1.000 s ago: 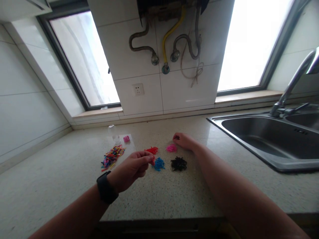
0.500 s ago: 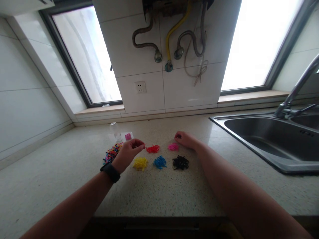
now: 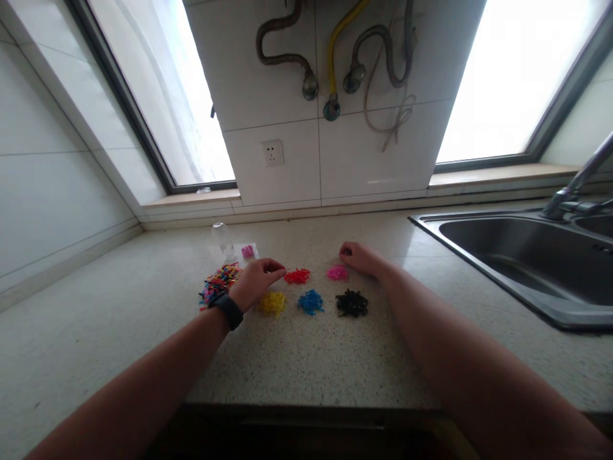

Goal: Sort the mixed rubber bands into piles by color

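Note:
My left hand (image 3: 261, 280), with a dark watch on the wrist, pinches thumb and fingertips together at the left edge of a pile of red rubber bands (image 3: 297, 276). Whatever lies between those fingertips is too small to make out. Curled on the counter, my right hand (image 3: 357, 257) rests just behind a pile of pink rubber bands (image 3: 338, 273); the inside of its fingers is hidden. Nearer to me lie piles of yellow (image 3: 272, 303), blue (image 3: 311, 301) and black rubber bands (image 3: 352, 303). A larger mixed-colour heap of rubber bands (image 3: 218, 283) sits left of my left hand, partly covered by it.
Behind the mixed heap stands a clear plastic bottle (image 3: 221, 239), with a pink cap (image 3: 248, 251) beside it on a pale sheet. A steel sink (image 3: 498, 268) with a tap (image 3: 569, 195) is set into the speckled counter (image 3: 306, 364) on the right. Pipes hang on the wall behind.
My left hand has moved slightly right, up to the red pile. My right hand stays beside the pink pile. The whole view has tipped downward a little.

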Motion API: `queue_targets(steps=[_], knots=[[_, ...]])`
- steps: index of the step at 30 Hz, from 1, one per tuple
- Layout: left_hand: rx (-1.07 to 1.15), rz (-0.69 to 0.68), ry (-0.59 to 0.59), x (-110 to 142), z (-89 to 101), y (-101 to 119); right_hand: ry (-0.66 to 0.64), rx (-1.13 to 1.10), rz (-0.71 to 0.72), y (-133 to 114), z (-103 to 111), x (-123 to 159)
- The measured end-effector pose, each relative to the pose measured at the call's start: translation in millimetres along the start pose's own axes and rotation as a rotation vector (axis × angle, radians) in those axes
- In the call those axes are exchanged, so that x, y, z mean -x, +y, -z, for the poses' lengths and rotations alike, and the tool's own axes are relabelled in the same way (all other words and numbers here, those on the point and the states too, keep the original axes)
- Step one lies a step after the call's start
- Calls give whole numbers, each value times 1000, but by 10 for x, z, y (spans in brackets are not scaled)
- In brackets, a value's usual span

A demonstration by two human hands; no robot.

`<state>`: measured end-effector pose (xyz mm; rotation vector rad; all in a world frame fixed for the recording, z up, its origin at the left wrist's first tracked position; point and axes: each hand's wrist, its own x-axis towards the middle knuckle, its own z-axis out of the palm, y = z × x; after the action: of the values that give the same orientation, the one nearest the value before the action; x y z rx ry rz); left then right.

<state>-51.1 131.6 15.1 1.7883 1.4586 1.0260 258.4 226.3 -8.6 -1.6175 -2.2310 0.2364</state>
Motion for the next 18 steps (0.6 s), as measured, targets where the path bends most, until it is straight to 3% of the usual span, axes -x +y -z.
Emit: queue_targets(steps=[7, 18], knots=[[58, 24, -28, 49, 73, 2, -5, -19, 14, 13, 10, 3], [-122, -117, 59, 86, 160, -143, -21, -65, 9, 34, 21, 10]])
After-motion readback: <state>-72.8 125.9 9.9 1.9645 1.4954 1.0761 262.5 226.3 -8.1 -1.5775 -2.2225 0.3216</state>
